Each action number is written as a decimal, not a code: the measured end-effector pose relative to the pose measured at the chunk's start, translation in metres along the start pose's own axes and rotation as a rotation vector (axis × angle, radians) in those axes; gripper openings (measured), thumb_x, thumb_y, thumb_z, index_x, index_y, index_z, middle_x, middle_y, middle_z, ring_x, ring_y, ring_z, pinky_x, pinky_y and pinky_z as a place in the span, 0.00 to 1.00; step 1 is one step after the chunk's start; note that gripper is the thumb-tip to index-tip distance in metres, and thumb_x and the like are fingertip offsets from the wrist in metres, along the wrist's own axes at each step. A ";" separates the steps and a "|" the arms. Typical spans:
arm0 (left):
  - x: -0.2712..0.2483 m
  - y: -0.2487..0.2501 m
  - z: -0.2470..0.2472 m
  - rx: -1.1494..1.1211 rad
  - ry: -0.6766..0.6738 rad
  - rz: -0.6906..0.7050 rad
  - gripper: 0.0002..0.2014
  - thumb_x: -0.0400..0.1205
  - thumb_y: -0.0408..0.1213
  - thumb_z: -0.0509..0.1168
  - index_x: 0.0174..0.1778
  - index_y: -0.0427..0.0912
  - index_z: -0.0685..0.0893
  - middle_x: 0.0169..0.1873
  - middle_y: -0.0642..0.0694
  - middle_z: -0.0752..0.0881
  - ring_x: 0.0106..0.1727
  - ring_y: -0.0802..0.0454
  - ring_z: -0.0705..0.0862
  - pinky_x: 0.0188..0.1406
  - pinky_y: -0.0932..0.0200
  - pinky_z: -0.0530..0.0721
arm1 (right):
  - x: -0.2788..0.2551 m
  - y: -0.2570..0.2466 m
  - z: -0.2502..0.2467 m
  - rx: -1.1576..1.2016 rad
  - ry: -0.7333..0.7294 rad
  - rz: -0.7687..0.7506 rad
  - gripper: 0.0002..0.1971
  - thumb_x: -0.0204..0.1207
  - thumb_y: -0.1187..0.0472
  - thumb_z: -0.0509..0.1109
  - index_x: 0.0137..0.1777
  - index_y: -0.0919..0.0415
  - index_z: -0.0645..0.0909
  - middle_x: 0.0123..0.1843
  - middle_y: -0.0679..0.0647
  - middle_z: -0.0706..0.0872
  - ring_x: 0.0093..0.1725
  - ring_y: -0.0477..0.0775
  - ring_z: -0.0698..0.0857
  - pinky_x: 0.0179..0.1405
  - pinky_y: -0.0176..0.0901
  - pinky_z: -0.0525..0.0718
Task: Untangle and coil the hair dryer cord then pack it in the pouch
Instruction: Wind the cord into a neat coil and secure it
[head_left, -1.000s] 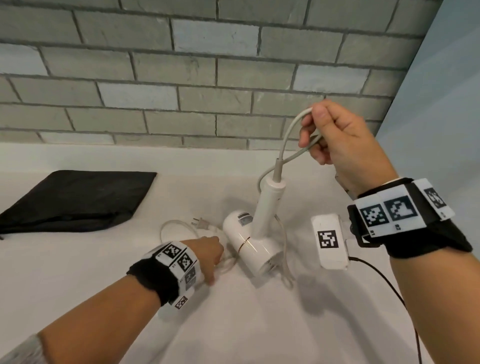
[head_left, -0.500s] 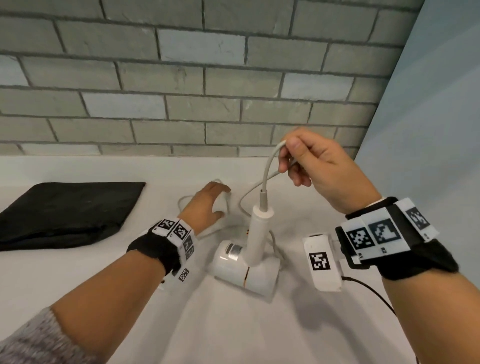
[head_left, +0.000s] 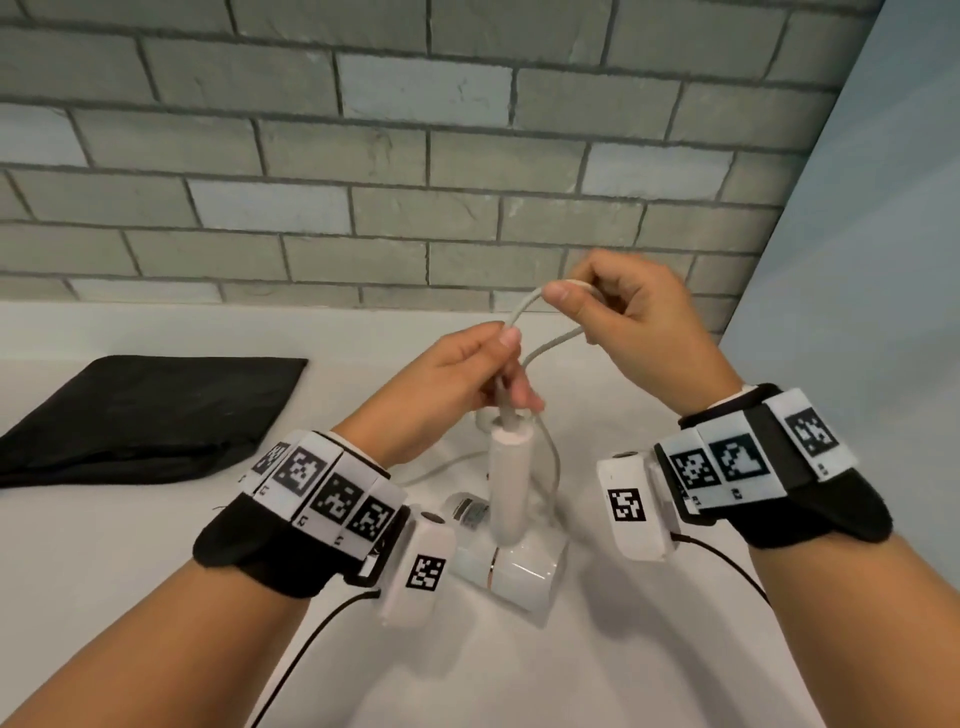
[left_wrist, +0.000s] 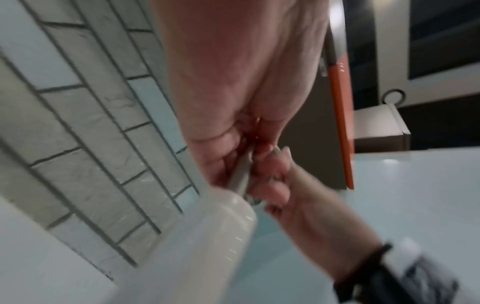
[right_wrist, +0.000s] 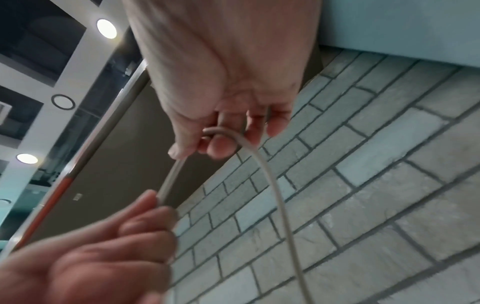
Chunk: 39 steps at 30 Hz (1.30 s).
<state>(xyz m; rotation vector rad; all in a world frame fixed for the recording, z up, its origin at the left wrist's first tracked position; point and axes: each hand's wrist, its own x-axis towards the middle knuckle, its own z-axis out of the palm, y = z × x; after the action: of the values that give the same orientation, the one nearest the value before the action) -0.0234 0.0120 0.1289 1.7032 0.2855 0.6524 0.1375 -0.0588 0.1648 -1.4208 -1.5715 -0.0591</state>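
The white hair dryer (head_left: 511, 525) stands on its head on the white counter, handle pointing up. Its pale cord (head_left: 524, 312) rises from the handle top. My left hand (head_left: 506, 374) grips the cord just above the handle, fingers curled round it; the left wrist view shows that hand (left_wrist: 249, 162) blurred. My right hand (head_left: 569, 306) pinches a bend of the cord higher up, seen in the right wrist view (right_wrist: 207, 142) with the cord (right_wrist: 270, 174) looping down. More cord (head_left: 553, 457) hangs beside the handle. The black pouch (head_left: 140, 410) lies flat at the left.
A grey brick wall (head_left: 415, 156) backs the white counter (head_left: 130, 597). A pale blue panel (head_left: 883, 260) closes off the right side. Thin black cables (head_left: 311, 634) run from both wrist cameras across the near counter.
My left hand lifted off the counter and took hold of the cord above the handle. The right hand keeps its pinch on the cord. The view has moved closer.
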 end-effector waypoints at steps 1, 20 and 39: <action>-0.001 0.001 -0.002 -0.073 0.018 -0.012 0.16 0.83 0.45 0.53 0.31 0.43 0.71 0.20 0.52 0.76 0.29 0.52 0.82 0.41 0.58 0.83 | -0.003 0.005 -0.003 -0.020 -0.023 0.020 0.17 0.73 0.44 0.66 0.30 0.55 0.74 0.24 0.47 0.76 0.33 0.46 0.73 0.38 0.41 0.72; -0.020 0.007 -0.026 -0.363 0.185 -0.053 0.13 0.82 0.43 0.52 0.33 0.44 0.73 0.23 0.51 0.85 0.16 0.57 0.71 0.20 0.67 0.71 | -0.060 0.073 0.045 -0.037 -0.062 0.323 0.09 0.79 0.56 0.62 0.45 0.57 0.82 0.34 0.65 0.85 0.30 0.58 0.77 0.34 0.43 0.74; -0.014 0.008 -0.031 0.020 0.268 0.160 0.21 0.76 0.55 0.46 0.31 0.41 0.72 0.58 0.43 0.85 0.59 0.53 0.86 0.62 0.63 0.81 | -0.078 0.028 0.060 0.193 -0.577 0.238 0.13 0.80 0.66 0.59 0.59 0.52 0.79 0.34 0.45 0.79 0.28 0.42 0.78 0.36 0.33 0.78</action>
<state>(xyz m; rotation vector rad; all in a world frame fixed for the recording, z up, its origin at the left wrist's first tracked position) -0.0530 0.0282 0.1362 1.6685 0.3464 1.0023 0.1111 -0.0711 0.0668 -1.5366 -1.7846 0.6807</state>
